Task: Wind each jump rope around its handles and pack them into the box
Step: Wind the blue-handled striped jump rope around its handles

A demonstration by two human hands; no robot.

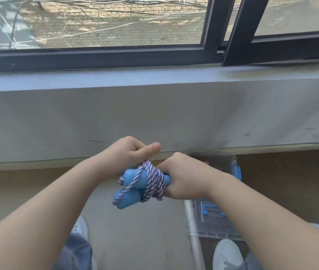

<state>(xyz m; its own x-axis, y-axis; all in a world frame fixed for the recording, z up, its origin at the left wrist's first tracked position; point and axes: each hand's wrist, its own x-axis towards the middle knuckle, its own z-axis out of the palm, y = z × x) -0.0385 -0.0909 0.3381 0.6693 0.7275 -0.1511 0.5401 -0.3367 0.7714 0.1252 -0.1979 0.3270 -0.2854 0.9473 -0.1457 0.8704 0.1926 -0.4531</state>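
Note:
A jump rope [155,182] with two blue handles [129,191] and a purple-and-white striped cord hangs in front of me, the cord wound in several turns around the handles. My right hand [182,178] grips the right end of the handles. Just above the bundle, my left hand [129,152] has its fingers curled and pinches the cord's free end; the thumb points right. The clear plastic box [215,219] with blue latches stands on the floor below my right hand, mostly hidden by my forearm.
A grey wall and window sill [154,80] run across ahead, with dark window frames above. My two shoes [227,254] and jeans show at the bottom. A white pole [194,236] lies beside the box on the floor.

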